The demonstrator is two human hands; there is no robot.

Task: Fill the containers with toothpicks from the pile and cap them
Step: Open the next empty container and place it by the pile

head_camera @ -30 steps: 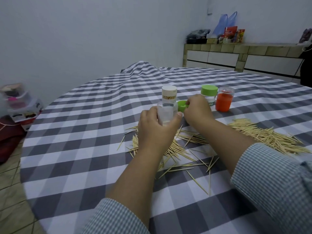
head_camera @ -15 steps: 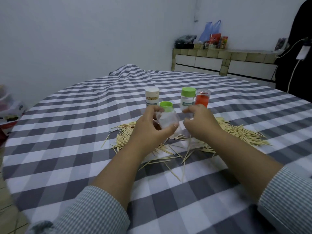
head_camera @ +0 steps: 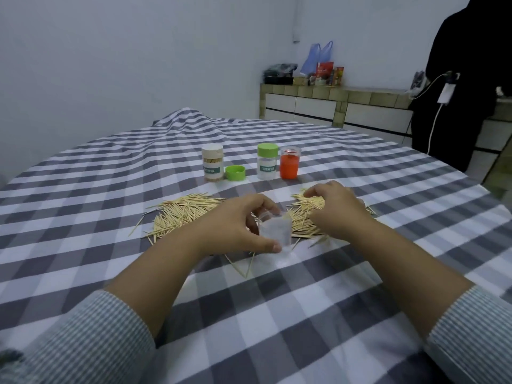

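Filling the frame, our checked table (head_camera: pixel 83 189) carries the toothpick pile (head_camera: pixel 188 212) at centre; our left hand (head_camera: pixel 235 228) fingers curl round a clear jar (head_camera: pixel 275 231), our right hand (head_camera: pixel 335 209) fingers bend over the pile, whether pinching we cannot tell; green cap (head_camera: pixel 235 173) lies above.

head cam | faces forward-down | close over table (head_camera: pixel 83 206) | single view

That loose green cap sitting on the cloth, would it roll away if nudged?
Probably not: the green cap lies flat with its open side up, so it would likely slide. It looks like thin plastic, so probably light. Tipped on edge, its round rim could roll.
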